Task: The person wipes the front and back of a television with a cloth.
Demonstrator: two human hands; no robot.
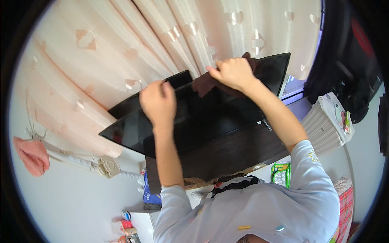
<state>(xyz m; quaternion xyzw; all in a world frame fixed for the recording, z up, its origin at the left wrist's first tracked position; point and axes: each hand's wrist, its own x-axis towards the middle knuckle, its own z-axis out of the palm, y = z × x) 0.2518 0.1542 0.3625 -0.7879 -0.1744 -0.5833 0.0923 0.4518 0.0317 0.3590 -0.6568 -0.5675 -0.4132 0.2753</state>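
A flat black television (209,112) stands tilted across the view, its glossy screen towards me. My left hand (158,104) is curled over its upper edge, left of the middle, slightly blurred; the fingertips are hidden. A dark brown cloth (204,85) drapes over the top edge and partly down the screen. On it lies my right hand (234,73), closed around the cloth, with some of the fabric showing beyond the knuckles. Below the screen extends a dark wooden tabletop (212,161) whose front edge is chipped and worn.
Pale pink curtains (146,39) hang close behind the television. At right stands a white ribbed container (323,124) with small items on top. A green-edged silvery bag (281,174) and a blue package (151,188) are near the table. A pink cloth (33,156) hangs at far left.
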